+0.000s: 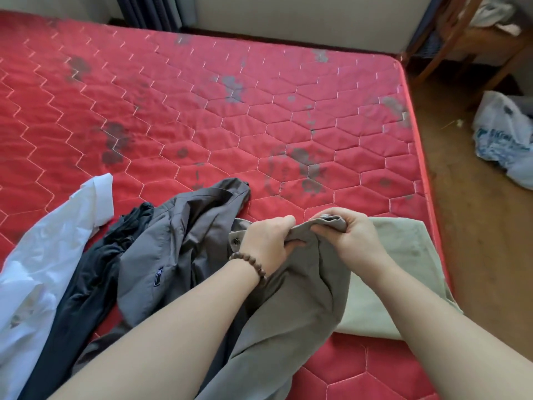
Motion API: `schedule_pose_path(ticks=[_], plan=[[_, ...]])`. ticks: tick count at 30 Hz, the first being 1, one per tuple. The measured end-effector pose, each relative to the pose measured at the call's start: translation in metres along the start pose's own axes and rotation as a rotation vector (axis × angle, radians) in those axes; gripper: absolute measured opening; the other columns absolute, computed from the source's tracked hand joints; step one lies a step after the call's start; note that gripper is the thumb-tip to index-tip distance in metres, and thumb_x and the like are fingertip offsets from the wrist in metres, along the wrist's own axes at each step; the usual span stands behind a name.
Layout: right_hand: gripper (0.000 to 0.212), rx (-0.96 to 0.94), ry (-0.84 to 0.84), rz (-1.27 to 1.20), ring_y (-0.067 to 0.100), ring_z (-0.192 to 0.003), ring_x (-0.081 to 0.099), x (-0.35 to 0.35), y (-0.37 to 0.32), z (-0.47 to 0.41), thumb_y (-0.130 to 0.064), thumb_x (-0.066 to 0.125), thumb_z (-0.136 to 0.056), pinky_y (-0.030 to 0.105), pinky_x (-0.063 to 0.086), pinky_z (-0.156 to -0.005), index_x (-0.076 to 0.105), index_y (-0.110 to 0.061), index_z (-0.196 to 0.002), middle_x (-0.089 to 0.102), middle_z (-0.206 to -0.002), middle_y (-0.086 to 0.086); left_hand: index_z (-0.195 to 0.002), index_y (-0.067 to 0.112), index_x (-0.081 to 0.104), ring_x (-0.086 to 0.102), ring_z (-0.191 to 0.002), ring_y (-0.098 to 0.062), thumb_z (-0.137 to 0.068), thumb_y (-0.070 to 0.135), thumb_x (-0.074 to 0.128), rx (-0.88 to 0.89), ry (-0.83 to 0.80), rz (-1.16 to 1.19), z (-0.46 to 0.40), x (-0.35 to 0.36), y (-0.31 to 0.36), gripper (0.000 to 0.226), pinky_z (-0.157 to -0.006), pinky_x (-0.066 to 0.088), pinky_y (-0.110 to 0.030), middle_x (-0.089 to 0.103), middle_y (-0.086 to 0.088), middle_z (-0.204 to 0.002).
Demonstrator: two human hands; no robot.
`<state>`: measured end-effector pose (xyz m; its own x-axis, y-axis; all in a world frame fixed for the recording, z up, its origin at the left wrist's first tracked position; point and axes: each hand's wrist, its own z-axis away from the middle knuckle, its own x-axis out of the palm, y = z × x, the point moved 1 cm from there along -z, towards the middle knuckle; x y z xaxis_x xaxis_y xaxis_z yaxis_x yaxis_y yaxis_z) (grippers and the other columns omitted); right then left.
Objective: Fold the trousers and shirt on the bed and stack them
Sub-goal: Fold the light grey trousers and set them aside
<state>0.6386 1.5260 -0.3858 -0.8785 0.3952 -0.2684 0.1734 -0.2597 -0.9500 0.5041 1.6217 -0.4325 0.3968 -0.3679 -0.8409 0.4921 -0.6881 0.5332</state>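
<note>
Both hands bunched on the waistband end of the olive-khaki cotton trousers, near the right-hand front corner of the red quilted mattress. Left hand, the 1 with the brown wooden bead bracelet, clenched round the cloth just beside the metal snap button; right hand pinching a fold of the same band, touching close, knuckles almost meeting. Long axis of the trousers running from the hands back toward the body, legs hanging down off the near edge. Paler flat khaki panel lying just right of the right hand, probably the other leg, hard to tell. Rumpled grey shirt just left of the left hand, so nearer that one. Likely next: spreading the hands apart along the waistband to straighten it.
</note>
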Motion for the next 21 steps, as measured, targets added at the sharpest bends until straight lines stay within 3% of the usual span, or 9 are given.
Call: schedule_pose_path(ticks=[6,9,12,15,19,21], plan=[[0.004,0.008,0.166,-0.079,0.004,-0.066,0.055,-0.045,-0.029,0.025,0.004,0.065,-0.083,0.015,0.044,-0.066,0.068,0.001,-0.082,0.064,-0.073,0.007,-0.075,0.018,0.043,0.058,-0.073,-0.025,-0.074,0.047,0.072,-0.035,-0.038,-0.038,0.007,-0.026,0.027,0.041,-0.059,0.032,-0.032,0.058,0.001,-0.070],[0.007,0.039,0.180,-0.164,0.018,-0.079,0.059,-0.063,-0.044,0.044,0.006,0.063,-0.084,0.030,0.048,-0.077,0.066,0.008,-0.090,0.066,-0.084,0.021,-0.077,0.019,0.042,0.058,-0.082,-0.026,-0.076,0.043,0.072,0.029,-0.093,-0.083,0.011,-0.041,0.044,0.038,-0.062,0.030,-0.031,0.062,-0.002,-0.083],[0.008,0.028,0.187,-0.192,0.014,-0.075,0.061,-0.074,-0.055,0.063,0.004,0.064,-0.084,0.023,0.050,-0.072,0.070,-0.001,-0.085,0.069,-0.078,0.005,-0.085,0.014,0.055,0.056,-0.092,-0.026,-0.077,0.037,0.072,0.060,-0.147,-0.071,0.016,-0.048,0.058,0.030,-0.076,0.032,-0.031,0.063,-0.006,-0.092],[0.008,0.001,0.219,-0.193,0.010,-0.073,0.063,-0.086,-0.061,0.079,0.004,0.065,-0.083,0.017,0.051,-0.067,0.070,-0.001,-0.087,0.071,-0.075,-0.002,-0.078,0.025,0.049,0.046,-0.079,-0.016,-0.072,0.049,0.071,0.038,-0.145,-0.136,0.031,-0.054,0.062,0.034,-0.091,0.025,-0.030,0.053,0.004,-0.077],[0.007,-0.052,0.264,-0.178,0.006,-0.070,0.062,-0.091,-0.076,0.100,0.005,0.064,-0.083,0.015,0.050,-0.067,0.068,0.003,-0.088,0.070,-0.073,-0.005,-0.074,0.021,0.042,0.050,-0.071,-0.022,-0.071,0.040,0.076,0.022,-0.232,-0.069,0.051,-0.078,0.065,0.039,-0.061,0.023,-0.026,0.045,0.007,-0.067],[0.006,-0.083,0.293,-0.174,0.008,-0.070,0.061,-0.090,-0.093,0.112,0.003,0.065,-0.083,0.017,0.050,-0.067,0.069,0.002,-0.088,0.069,-0.074,-0.002,-0.076,0.022,0.040,0.049,-0.071,-0.021,-0.074,0.042,0.070,0.033,-0.206,-0.166,0.057,-0.098,0.069,0.036,-0.059,0.024,-0.029,0.047,0.008,-0.070]])
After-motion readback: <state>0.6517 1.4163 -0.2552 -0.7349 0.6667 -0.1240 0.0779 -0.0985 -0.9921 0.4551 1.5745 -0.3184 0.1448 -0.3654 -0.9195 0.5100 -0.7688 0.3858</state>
